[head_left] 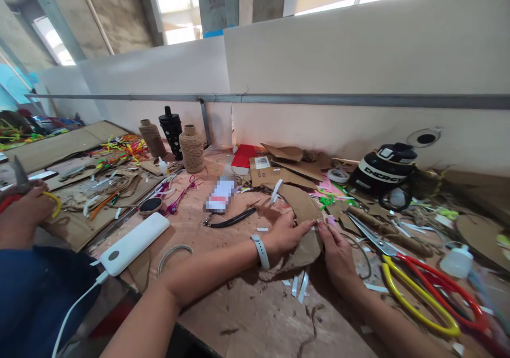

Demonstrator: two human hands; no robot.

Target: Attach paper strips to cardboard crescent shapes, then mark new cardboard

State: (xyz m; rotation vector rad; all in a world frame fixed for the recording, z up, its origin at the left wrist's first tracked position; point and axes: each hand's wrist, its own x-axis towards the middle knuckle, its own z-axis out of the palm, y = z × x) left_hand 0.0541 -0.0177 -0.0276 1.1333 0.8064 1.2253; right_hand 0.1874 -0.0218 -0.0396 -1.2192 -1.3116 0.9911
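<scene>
A curved piece of brown cardboard (306, 253) is held above the table between my two hands. My left hand (283, 237), with a pale watch band on the wrist, is closed on its left side. My right hand (335, 246) pinches the right edge, its thumb and fingers close to the left thumb. Something tiny at the fingertips is too small to make out. White paper strips (303, 288) lie below the cardboard. Large scissors (398, 257) with one red and one yellow handle lie to the right of my right hand.
A phone (222, 194) with a black strap and a white power bank (134, 244) lie to the left. Twine spools (192, 150) and a black tumbler (170, 132) stand behind. A black bottle (380, 172) stands back right. At far left, a co-worker's hand (30, 212) holds scissors.
</scene>
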